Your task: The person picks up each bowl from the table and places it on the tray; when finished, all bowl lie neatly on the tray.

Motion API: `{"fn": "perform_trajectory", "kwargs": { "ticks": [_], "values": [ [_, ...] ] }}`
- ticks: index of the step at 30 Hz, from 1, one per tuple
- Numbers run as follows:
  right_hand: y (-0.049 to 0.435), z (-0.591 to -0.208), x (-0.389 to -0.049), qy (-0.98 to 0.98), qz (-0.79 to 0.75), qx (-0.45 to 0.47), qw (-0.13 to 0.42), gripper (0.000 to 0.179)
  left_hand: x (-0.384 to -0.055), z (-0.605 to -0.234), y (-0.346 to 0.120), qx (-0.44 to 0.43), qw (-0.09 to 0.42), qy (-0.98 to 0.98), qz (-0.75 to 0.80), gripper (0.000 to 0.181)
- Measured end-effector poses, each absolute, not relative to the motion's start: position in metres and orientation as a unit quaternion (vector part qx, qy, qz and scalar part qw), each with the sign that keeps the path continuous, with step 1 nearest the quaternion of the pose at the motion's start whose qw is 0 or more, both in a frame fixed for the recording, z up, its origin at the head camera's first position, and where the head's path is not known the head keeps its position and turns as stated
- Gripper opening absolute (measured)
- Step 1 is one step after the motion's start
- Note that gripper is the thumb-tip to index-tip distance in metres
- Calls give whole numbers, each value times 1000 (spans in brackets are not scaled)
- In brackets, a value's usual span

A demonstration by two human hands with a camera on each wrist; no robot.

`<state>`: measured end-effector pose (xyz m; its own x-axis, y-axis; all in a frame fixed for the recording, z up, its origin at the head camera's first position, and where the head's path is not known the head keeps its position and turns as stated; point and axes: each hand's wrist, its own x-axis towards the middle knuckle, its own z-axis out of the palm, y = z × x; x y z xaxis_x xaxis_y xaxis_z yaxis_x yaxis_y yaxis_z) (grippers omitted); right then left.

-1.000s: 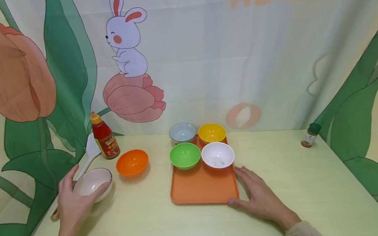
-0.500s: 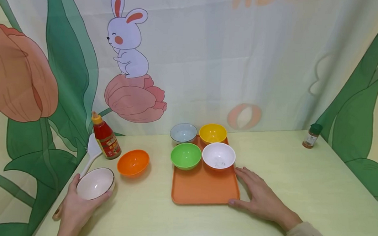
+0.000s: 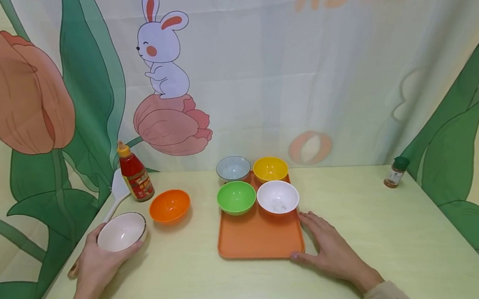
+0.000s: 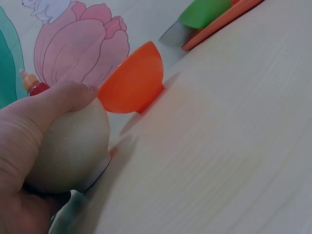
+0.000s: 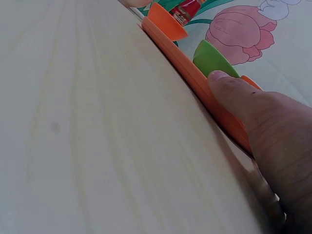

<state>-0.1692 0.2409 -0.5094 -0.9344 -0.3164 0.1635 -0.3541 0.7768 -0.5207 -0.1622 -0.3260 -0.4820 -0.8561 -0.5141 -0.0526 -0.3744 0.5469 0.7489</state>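
In the head view my left hand [image 3: 101,259] grips a cream bowl [image 3: 122,232] with a dark rim at the left of the table. The left wrist view shows the thumb along the upper side of this bowl [image 4: 73,144]; the other fingers are mostly hidden behind it. My right hand [image 3: 332,249] rests at the right edge of an orange tray [image 3: 261,241], thumb at the near corner and fingers stretched along the side. On and over the tray's far part stand a green bowl [image 3: 236,198], a white bowl [image 3: 278,197], a yellow bowl [image 3: 270,169] and a grey-blue bowl [image 3: 233,169].
Beyond the cream bowl sits an orange bowl [image 3: 169,206], with a red sauce bottle [image 3: 137,175] behind it. A white spatula [image 3: 119,189] with a wooden handle lies along the left edge. Far right stands a green-capped spice jar [image 3: 396,172]. A printed curtain [image 3: 243,77] hangs behind.
My left fingers have closed in around the cream bowl's left side, and the bowl's opening now faces the camera a little differently. The right hand and tray have stayed put.
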Motion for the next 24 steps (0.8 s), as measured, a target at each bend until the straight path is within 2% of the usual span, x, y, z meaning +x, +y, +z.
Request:
{"fn": "perform_trajectory", "kwargs": {
  "ticks": [9, 16, 24],
  "values": [
    [241, -507, -169, -942, 285, 174, 28, 116, -161, -476, -323, 249, 114, -861, -429, 145],
    [242, -507, -170, -942, 283, 177, 35, 115, -158, -465, -314, 226, 143, -853, -448, 138],
    [241, -511, -170, -940, 290, 177, 29, 114, -152, -445, -297, 187, 154, -847, -474, 130]
  ]
}}
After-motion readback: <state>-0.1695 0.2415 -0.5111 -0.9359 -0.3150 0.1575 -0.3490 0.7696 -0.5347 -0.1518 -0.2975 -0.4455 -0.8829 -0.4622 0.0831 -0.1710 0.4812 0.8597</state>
